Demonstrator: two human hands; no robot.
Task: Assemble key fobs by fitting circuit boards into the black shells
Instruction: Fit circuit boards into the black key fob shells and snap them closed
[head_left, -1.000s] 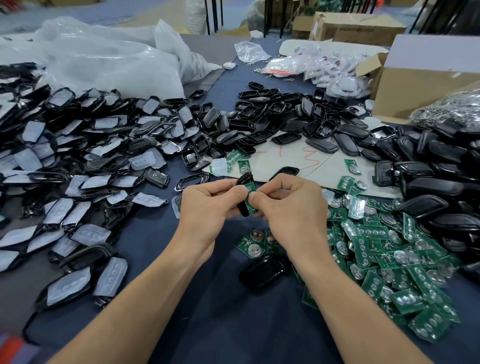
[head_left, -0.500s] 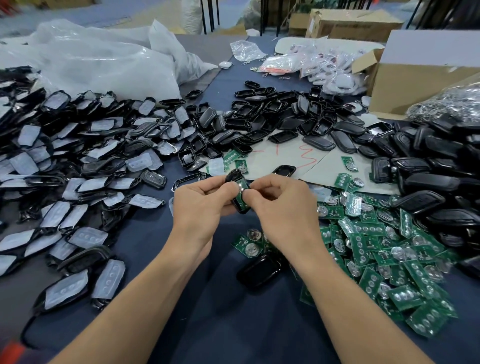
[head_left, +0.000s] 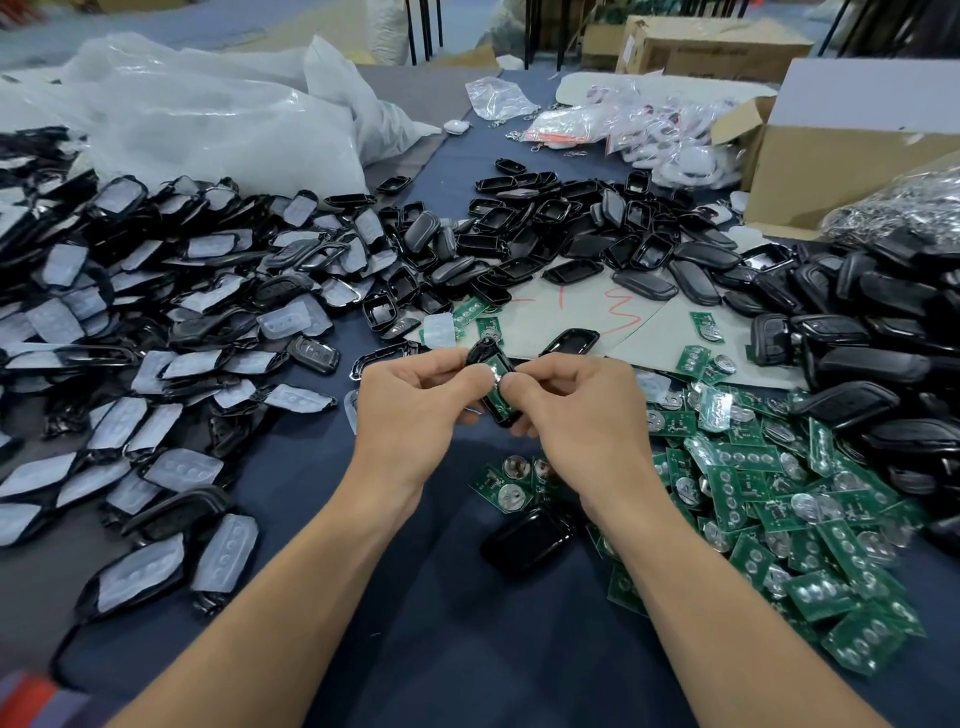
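**Both hands pinch one shell with a board in it**

The left hand (head_left: 410, 415) and right hand (head_left: 571, 415) meet with fingers curled, each pinching one side of a black shell (head_left: 479, 353) held between them. A green circuit board (head_left: 497, 397) lies in its hollow. Loose boards (head_left: 779, 493) are heaped just right of the right hand. A glossy black fob (head_left: 527, 535) lies below both wrists.

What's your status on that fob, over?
Left grip and right grip both pinch the black shell. Green circuit board in it, seating unclear. Loose boards lie beneath; nothing in the way.
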